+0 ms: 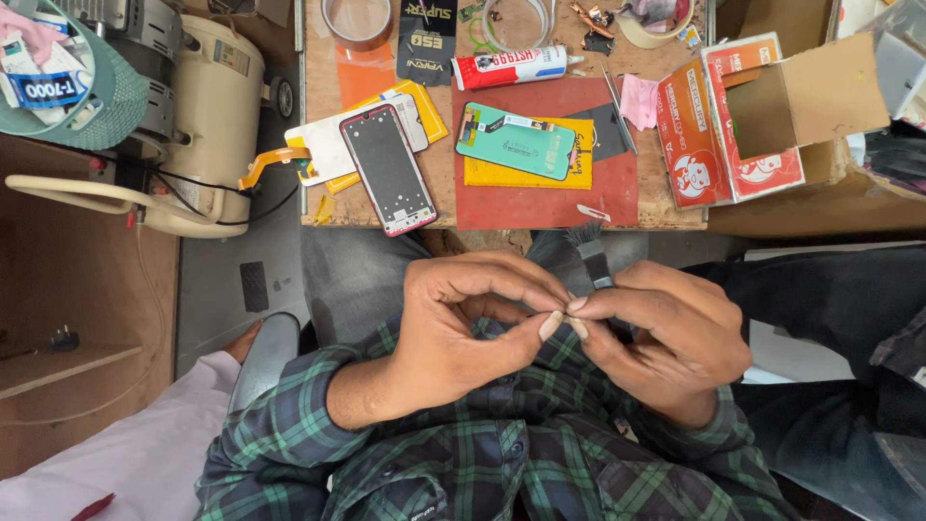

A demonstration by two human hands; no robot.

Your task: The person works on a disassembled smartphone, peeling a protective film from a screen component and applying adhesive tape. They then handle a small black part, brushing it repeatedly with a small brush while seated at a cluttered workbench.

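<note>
My left hand [463, 323] and my right hand [666, 338] meet over my lap, fingertips pinched together on something too small to make out. My right hand also grips a small black brush [588, 253] whose bristles point up toward the table edge. On the wooden table above lie a phone frame with a red rim [389, 169], a green phone back panel [514, 142] on a yellow sheet, and a white panel with an orange flex cable [275, 162].
A red mat [540, 198] covers the table's middle. A glue tube [509, 68], tape rolls [357, 21], tweezers [617, 108] and an open red cardboard box [743, 116] sit around it. A cream machine [198, 116] stands left. A white sleeve [145, 453] lies at lower left.
</note>
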